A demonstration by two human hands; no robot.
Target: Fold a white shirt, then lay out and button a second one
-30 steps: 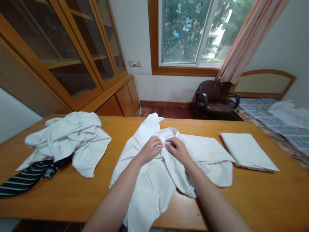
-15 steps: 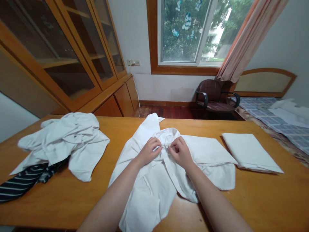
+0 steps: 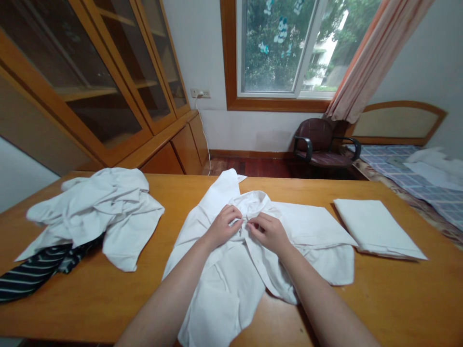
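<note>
A white shirt (image 3: 220,289) lies spread and rumpled on the wooden table, its collar (image 3: 257,197) just beyond my hands. With fingers pinched, my left hand (image 3: 224,226) grips the shirt's front edge below the collar. My right hand (image 3: 266,232) is closed on the facing edge of the same shirt, its fingertips nearly meeting those of the left. Whatever small part lies between the fingertips is too small to make out. One sleeve (image 3: 311,224) stretches to the right, its end against a folded white garment (image 3: 378,227).
To the left sits a crumpled white garment (image 3: 101,207) with a black striped tie (image 3: 36,270) partly under it. The wooden table (image 3: 144,308) bears everything. Beyond it are a glass-door cabinet (image 3: 159,144), an armchair (image 3: 318,144) and a bed (image 3: 415,164).
My right hand has shifted slightly and turned lower, its fingers now flatter over the shirt's front edge. The left hand stays put, and the shirt has hardly moved.
</note>
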